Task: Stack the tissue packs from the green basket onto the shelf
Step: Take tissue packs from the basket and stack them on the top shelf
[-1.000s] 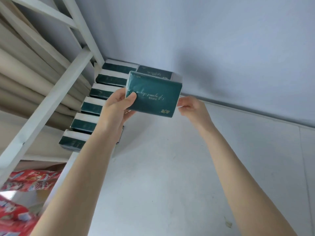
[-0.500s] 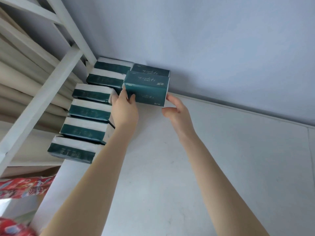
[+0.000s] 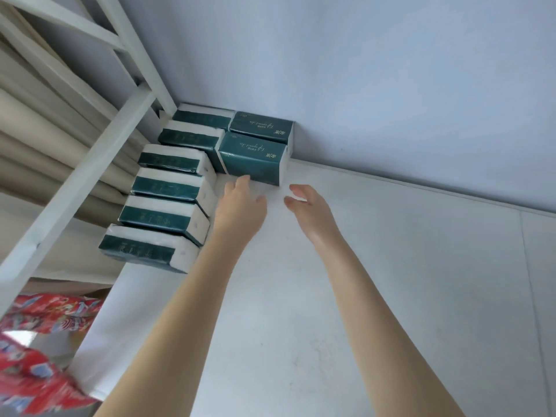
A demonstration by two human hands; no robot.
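A dark green tissue pack (image 3: 252, 159) rests on the white shelf (image 3: 391, 281) in front of another green pack (image 3: 261, 130) by the wall. Several more green and white packs (image 3: 168, 188) form a row along the shelf's left edge. My left hand (image 3: 240, 206) is just below the front pack, its fingertips at the pack's lower edge, holding nothing. My right hand (image 3: 310, 206) hovers beside it, fingers apart and empty. The green basket is out of view.
A white slanted frame beam (image 3: 90, 176) crosses at the left with beige curtain folds (image 3: 36, 139) behind it. Red patterned packaging (image 3: 36, 350) lies below the shelf at lower left. A pale blue wall (image 3: 391, 100) backs the shelf.
Both hands set the green pack down in front of the pack by the wall, let go of it and drew back a little toward me.
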